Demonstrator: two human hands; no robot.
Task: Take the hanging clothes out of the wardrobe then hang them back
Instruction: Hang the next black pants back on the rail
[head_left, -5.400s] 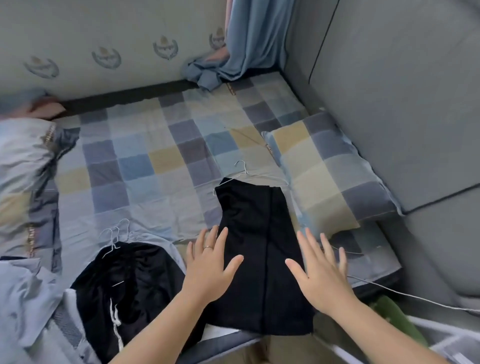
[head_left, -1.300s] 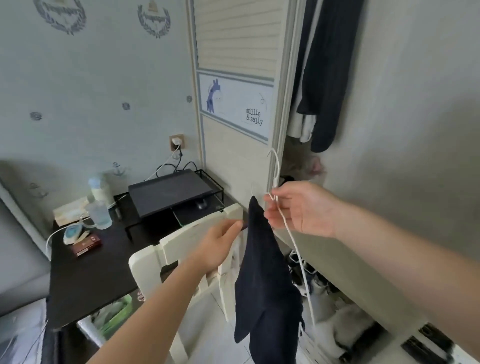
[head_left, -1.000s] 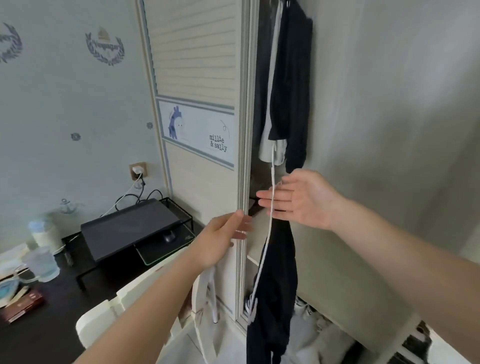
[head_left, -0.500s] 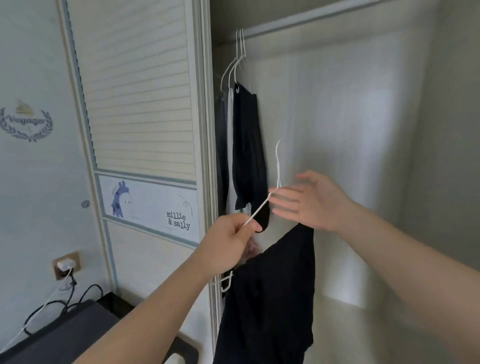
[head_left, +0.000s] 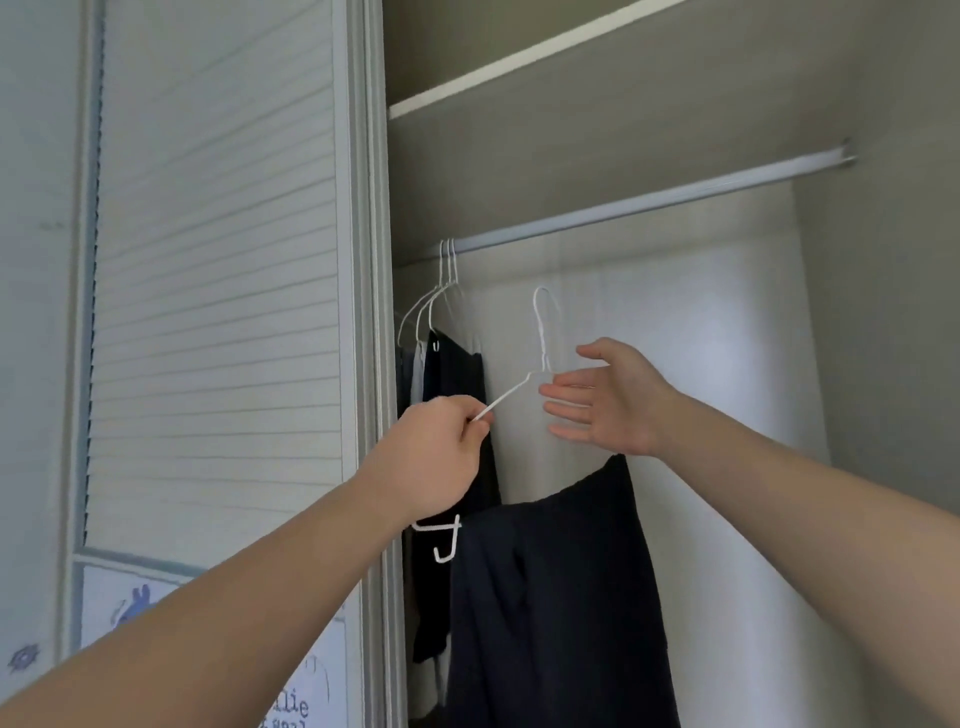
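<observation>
Hanging from a white wire hanger (head_left: 543, 332), a dark garment (head_left: 556, 597) droops in loose folds inside the open wardrobe, in front of its pale back wall (head_left: 717, 338). The hanger's hook points up and sits below the rod (head_left: 649, 205), not touching it. The left hand (head_left: 431, 462) pinches the slanting wire of the hanger's left shoulder between curled fingers and thumb. The right hand (head_left: 608, 400) is spread, its fingers straight and pointing left, thumb lifted, just beside the hanger's neck; whether the fingertips touch the wire cannot be told. The garment's top edge runs from under this hand down towards the left wrist, where a small white hooked end of wire shows.

At the left end of the rod, several more white hangers (head_left: 442, 291) are hooked on close together, carrying dark and pale clothes (head_left: 457, 374) pressed against the wardrobe's side. A shelf (head_left: 519, 57) crosses above the rod. To the left stands a pale louvred door (head_left: 218, 260), with a printed panel low on it.
</observation>
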